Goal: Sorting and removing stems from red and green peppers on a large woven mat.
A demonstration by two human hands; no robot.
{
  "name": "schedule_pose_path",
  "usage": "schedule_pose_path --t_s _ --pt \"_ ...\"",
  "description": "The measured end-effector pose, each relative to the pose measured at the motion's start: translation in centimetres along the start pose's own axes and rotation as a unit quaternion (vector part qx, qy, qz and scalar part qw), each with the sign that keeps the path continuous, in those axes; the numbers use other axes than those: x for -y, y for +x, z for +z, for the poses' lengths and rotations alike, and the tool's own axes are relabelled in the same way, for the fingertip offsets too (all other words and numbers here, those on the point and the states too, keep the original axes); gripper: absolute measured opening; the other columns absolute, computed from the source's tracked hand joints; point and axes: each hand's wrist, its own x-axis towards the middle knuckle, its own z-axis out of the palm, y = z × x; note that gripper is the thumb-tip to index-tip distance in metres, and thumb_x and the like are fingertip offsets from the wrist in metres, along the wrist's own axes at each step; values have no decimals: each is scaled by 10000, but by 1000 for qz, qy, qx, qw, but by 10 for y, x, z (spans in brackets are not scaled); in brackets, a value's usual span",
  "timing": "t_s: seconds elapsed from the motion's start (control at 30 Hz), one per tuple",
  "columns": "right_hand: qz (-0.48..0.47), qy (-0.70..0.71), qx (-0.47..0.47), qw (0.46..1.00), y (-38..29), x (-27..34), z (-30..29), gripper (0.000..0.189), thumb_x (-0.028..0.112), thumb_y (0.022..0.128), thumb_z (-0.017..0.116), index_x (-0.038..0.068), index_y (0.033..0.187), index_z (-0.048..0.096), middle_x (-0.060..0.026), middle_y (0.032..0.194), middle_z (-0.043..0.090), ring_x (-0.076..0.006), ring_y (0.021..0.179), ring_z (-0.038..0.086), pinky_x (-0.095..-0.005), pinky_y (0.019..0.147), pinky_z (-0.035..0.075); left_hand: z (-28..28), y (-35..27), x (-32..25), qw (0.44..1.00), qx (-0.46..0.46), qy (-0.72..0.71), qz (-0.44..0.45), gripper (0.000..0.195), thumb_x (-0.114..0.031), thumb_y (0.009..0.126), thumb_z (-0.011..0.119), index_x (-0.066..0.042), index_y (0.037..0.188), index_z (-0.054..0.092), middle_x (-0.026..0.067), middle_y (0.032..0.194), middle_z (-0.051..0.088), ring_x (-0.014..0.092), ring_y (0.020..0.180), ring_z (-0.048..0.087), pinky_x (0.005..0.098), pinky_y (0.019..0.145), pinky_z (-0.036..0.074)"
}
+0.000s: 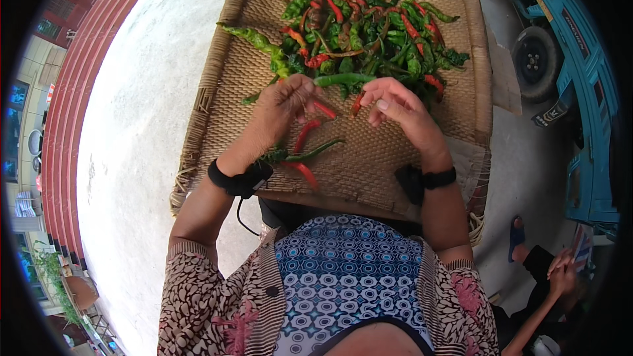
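A large woven tray with a bound rim lies before me, bearing a heap of red and green chili peppers. Over its near side my left hand is slightly blurred, fingertips bent together. My right hand is opposite, fingers curved and thumb apart from them. A long green chili pepper spans the gap between both hands' fingertips; whether either one grips it is unclear. Below the left hand lie several loose peppers, among them a red chili pepper and a thin dark green chili pepper.
Black bands with devices sit on both wrists; a cable hangs from the left one. To the right stands a blue vehicle with a black wheel. Another person's hands show at lower right. Red steps rise at left.
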Motion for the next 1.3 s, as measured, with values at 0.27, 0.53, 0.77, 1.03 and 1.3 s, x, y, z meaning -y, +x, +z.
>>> schedule_pose_path --t_s 0.27,0.53,0.77,1.03,1.3 --pt "-12 -31 17 999 2 -3 -8 276 233 956 557 38 1150 583 -51 970 623 -110 795 588 -262 740 505 -15 6 45 937 41 330 110 377 -156 803 698 -88 1162 609 166 991 625 323 836 639 395 734 522" --pt "16 -103 68 992 3 -11 -6 266 207 959 559 30 1156 573 -29 953 610 -94 801 573 -247 720 488 1 1 42 923 77 373 57 264 -110 782 680 -97 1043 643 107 854 685 258 848 669 354 703 525" --pt "109 -206 121 965 2 -4 2 250 234 944 594 11 1051 630 -32 828 633 -96 727 585 -252 663 488 21 6 19 946 61 299 108 134 -66 785 666 -54 899 596 92 810 638 260 759 642 362 649 495" --pt "133 -216 120 960 3 -3 1 267 243 928 615 0 1031 655 -40 768 654 -105 665 604 -241 581 478 26 11 17 955 23 254 153 109 7 802 663 -34 874 592 34 792 620 105 677 586 261 588 481" --pt "168 -131 122 969 2 3 5 286 275 943 590 5 996 671 -32 720 646 -80 585 578 -218 534 462 22 4 12 967 16 208 144 124 7 807 676 -38 867 576 16 778 581 86 648 551 248 557 449"
